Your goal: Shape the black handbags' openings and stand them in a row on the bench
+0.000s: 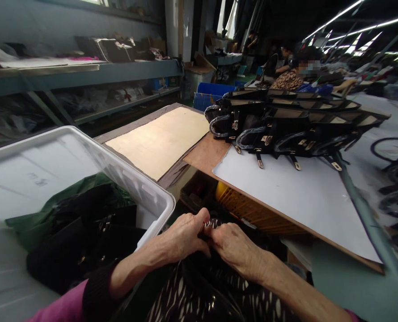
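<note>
My left hand and my right hand meet close together in front of my body, above the dark patterned cloth over my lap. The fingers of both hands are curled closed, the fingertips nearly touching. A bit of patterned material shows between them, but what each hand pinches is too hidden to name. A black item with a shiny surface lies just below my hands, partly covered by them.
At the left, a white bin holds black bags and green plastic. Several black handbags stand on the right table. A yellow basket sits beneath it. People are farther back.
</note>
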The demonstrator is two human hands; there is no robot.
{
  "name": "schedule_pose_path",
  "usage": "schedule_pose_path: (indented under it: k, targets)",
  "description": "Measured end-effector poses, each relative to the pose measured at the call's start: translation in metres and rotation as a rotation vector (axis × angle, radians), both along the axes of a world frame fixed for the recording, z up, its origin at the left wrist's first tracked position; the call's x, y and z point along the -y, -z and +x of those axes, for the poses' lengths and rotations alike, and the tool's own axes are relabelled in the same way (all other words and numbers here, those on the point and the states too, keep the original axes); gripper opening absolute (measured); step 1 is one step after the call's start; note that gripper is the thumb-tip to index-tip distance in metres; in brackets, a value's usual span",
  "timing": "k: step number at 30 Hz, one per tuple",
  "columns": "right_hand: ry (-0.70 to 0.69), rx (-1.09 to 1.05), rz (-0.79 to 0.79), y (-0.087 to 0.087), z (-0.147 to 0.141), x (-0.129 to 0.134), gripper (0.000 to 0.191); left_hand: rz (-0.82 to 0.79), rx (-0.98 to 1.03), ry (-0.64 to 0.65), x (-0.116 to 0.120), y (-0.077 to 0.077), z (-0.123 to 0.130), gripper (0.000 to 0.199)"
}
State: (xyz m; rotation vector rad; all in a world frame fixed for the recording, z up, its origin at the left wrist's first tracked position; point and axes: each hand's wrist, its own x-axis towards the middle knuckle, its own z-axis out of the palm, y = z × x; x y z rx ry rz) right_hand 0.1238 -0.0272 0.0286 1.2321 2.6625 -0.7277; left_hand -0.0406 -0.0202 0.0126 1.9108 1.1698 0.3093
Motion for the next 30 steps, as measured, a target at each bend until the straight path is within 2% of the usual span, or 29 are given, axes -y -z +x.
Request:
schedule_pose_path:
  k: [3, 6, 8, 9, 12, 14, 16, 18, 19, 21, 24, 27, 30]
  targets:
    - [0.036, 0.007, -0.027, -0.013, 0.006, 0.002, 0.019, -0.133, 0.261, -0.028, -0.001, -0.006, 0.002, 0.053]
    - [0.197, 0.075, 0.004, -0.026, 0.025, -0.008, 0.024, -0.148, 0.561, -0.247, -0.006, -0.01, 0.001, 0.035]
    - [0.296, 0.133, 0.035, -0.034, 0.044, -0.018, 0.022, -0.103, 0.626, -0.383, -0.007, -0.011, -0.002, 0.027]
    - [0.33, 0.156, 0.037, -0.037, 0.053, -0.023, 0.021, -0.101, 0.617, -0.399, -0.006, -0.01, -0.003, 0.027]
    - [0.389, 0.195, 0.009, -0.044, 0.077, -0.034, 0.017, -0.202, 0.532, -0.276, 0.006, -0.006, -0.004, 0.033]
    - [0.404, 0.204, -0.02, -0.046, 0.085, -0.036, 0.017, -0.258, 0.46, -0.184, 0.017, -0.002, -0.001, 0.047]
    - [0.412, 0.204, -0.047, -0.047, 0.089, -0.036, 0.018, -0.261, 0.39, -0.158, 0.025, 0.003, 0.006, 0.067]
    - [0.409, 0.199, -0.074, -0.048, 0.091, -0.034, 0.019, -0.256, 0.329, -0.187, 0.026, 0.008, 0.01, 0.075]
    - [0.404, 0.193, -0.09, -0.048, 0.093, -0.033, 0.02, -0.26, 0.312, -0.2, 0.023, 0.011, 0.01, 0.072]
    - [0.393, 0.17, -0.165, -0.049, 0.099, -0.029, 0.018, -0.316, 0.312, -0.186, 0.015, 0.017, 0.004, 0.052]
    - [0.372, 0.101, -0.309, -0.046, 0.107, -0.019, 0.015, -0.465, 0.378, -0.094, 0.004, 0.026, -0.014, 0.029]
    - [0.32, 0.049, -0.266, -0.039, 0.109, -0.005, 0.016, -0.53, 0.401, -0.053, 0.005, 0.031, -0.029, 0.027]
    - [0.3, 0.052, -0.208, -0.029, 0.108, 0.005, 0.018, -0.538, 0.405, -0.066, 0.011, 0.031, -0.031, 0.028]
